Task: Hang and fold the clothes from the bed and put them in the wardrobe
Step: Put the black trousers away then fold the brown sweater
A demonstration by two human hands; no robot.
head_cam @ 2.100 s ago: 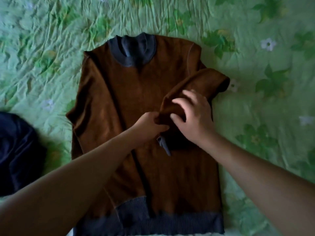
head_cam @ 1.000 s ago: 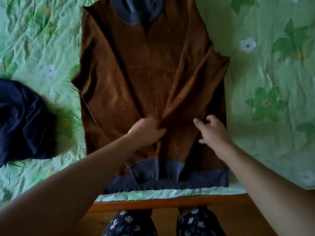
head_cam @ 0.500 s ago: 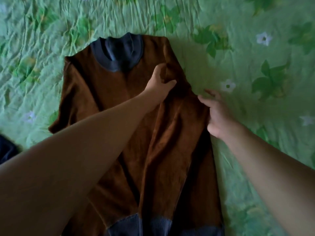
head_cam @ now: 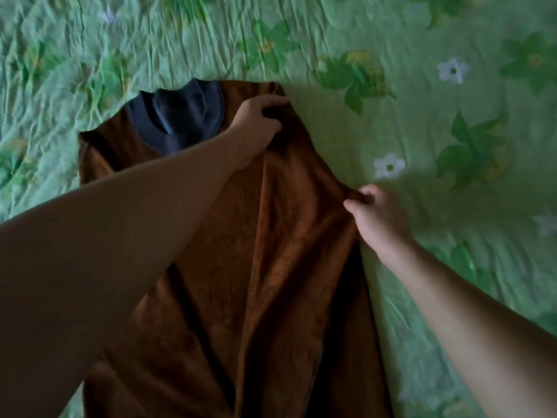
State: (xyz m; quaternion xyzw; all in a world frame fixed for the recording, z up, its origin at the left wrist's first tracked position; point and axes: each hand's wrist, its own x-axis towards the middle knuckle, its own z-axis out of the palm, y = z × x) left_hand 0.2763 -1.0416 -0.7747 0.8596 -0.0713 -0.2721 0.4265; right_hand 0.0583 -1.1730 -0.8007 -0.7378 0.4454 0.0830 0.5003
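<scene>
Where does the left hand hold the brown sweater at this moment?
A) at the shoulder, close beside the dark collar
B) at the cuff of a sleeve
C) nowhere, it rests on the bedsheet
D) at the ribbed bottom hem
A: the left hand grips the brown sweater at its shoulder, close beside the dark collar, while the right hand pinches the sweater's side edge.

Dim, soft light with a green cast lies over the floral bedspread (head_cam: 391, 122); the left forearm (head_cam: 105, 236), close to the lens, sits in deep shade, the right hand (head_cam: 379, 224) paler; a diffuse shadow darkens the cover just right of that hand; folds of the brown sweater (head_cam: 286, 267) sink to near-black; motion blur smears the whole frame, worst along the top and left edges.
</scene>
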